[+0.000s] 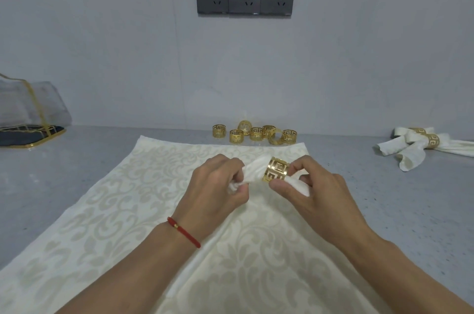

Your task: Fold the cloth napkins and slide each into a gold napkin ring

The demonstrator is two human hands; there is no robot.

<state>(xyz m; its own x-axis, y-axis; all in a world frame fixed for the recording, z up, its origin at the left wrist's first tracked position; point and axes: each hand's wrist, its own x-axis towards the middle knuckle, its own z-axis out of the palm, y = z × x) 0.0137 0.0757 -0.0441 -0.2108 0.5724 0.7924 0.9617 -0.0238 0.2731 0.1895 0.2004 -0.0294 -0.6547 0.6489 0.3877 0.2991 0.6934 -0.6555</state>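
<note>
Even, soft, cool-toned light, moderately bright. Faint shadows only. Small glare on the shiny gold cut-out napkin ring (276,169) at centre. Wide-angle bending towards 9 and 3 o'clock. Slight softness overall, compression blur on the grey wall (102,44).

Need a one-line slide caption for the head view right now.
Left hand pinches rolled napkin while right hand holds gold ring around it; spare rings wait behind.

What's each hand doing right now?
Left hand: closed, gripping the napkin end.
Right hand: closed, pinching the gold ring on the napkin.
</note>
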